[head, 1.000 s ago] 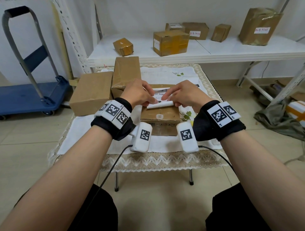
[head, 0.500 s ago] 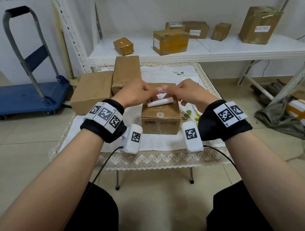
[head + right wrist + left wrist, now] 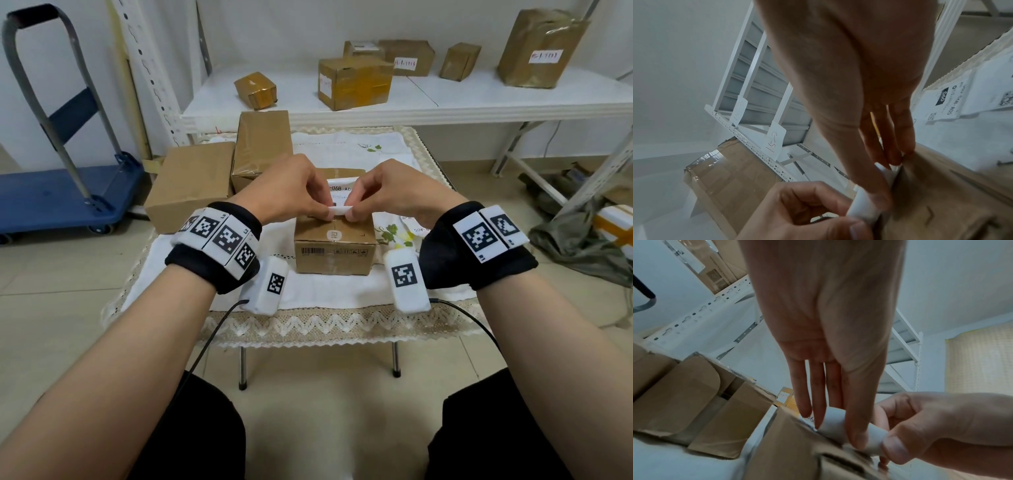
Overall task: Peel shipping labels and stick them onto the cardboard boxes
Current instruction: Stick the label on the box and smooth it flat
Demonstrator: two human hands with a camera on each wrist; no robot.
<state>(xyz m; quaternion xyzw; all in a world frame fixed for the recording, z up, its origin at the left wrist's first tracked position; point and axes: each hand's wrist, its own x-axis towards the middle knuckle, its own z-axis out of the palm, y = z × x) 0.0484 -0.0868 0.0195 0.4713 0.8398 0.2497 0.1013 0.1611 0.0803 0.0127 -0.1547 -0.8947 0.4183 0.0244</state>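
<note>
White cloth covers the low table [image 3: 318, 298]; on it, directly under both hands, sits the small cardboard box [image 3: 334, 250]. The left hand [image 3: 291, 192] and right hand [image 3: 394, 192] each pinch an end of the curled shipping label [image 3: 339, 209] over the box top. Best to press one edge down first, then smooth outward. Two larger boxes [image 3: 191, 185] lie beyond the left hand, loose labels [image 3: 953, 100] beside the right; neither obstructs.

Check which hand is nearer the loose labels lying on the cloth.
Right. The right hand pinches the curled label just left of the loose labels; the left hand is farther left.
</note>
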